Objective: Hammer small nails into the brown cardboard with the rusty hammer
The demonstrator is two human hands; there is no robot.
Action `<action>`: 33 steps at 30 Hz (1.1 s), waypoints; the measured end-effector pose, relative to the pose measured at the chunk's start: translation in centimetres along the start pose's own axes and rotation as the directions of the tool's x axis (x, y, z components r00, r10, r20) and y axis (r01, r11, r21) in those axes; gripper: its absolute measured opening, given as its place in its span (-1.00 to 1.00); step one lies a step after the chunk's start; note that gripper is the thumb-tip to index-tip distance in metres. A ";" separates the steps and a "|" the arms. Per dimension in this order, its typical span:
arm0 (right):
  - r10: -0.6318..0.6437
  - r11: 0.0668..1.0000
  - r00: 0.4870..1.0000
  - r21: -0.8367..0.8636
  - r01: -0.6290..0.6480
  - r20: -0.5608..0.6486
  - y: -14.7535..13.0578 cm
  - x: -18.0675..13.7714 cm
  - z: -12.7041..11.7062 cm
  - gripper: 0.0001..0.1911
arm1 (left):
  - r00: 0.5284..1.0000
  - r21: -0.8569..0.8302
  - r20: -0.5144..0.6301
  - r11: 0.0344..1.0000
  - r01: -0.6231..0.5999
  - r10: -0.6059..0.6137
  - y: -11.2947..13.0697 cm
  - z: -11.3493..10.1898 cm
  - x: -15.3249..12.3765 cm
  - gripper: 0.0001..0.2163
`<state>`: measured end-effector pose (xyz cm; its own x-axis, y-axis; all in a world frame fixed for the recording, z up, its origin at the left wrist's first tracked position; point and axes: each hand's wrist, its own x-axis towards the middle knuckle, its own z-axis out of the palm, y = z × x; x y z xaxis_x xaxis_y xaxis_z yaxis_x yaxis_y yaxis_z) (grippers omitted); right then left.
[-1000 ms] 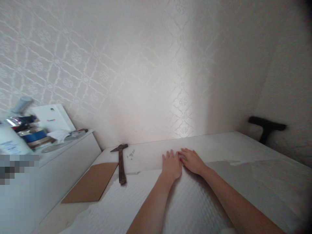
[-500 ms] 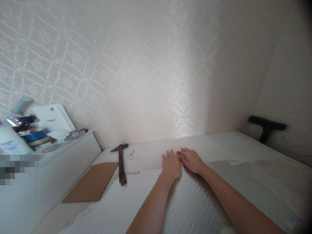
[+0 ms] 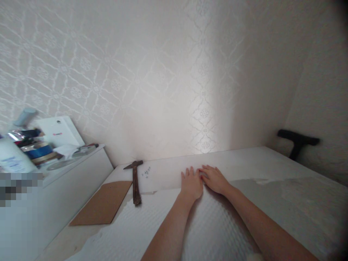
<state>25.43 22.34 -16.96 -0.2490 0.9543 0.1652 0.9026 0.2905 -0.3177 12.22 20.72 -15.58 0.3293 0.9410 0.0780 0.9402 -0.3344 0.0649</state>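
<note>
My left hand [image 3: 191, 183] lies flat with fingers stretched out on a white board [image 3: 236, 163], at the far edge of a white textured sheet [image 3: 152, 224] spread over it. My right hand [image 3: 214, 178] rests flat right beside it, fingertips touching the left hand's. Neither hand holds anything. A hammer [image 3: 135, 180] with a brown wooden handle lies to the left, its head toward the wall. Several small nails [image 3: 146, 172] are scattered just right of the hammer head.
A brown cardboard piece [image 3: 102, 203] lies left of the hammer. A white cabinet [image 3: 67, 181] at the left carries bottles, tape rolls and papers. A black vacuum nozzle [image 3: 297, 140] stands by the right wall. Patterned wallpaper [image 3: 152, 79] rises directly behind the board.
</note>
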 end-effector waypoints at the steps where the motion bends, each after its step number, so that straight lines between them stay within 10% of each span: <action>1: 0.000 1.000 1.000 0.000 0.000 0.001 0.0 0.0 0.0 -0.54 | 1.000 0.003 -0.003 1.000 0.000 0.000 0.0 0.0 0.0 -0.53; 33: -0.005 1.000 1.000 0.003 0.005 0.021 0.2 0.2 -0.1 -0.53 | 1.000 0.006 -0.007 1.000 -0.002 0.002 0.0 0.0 0.0 -0.54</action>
<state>25.55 22.52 -16.93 -0.2608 0.9541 0.1473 0.9002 0.2955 -0.3198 12.19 20.71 -15.61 0.3307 0.9399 0.0854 0.9400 -0.3361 0.0585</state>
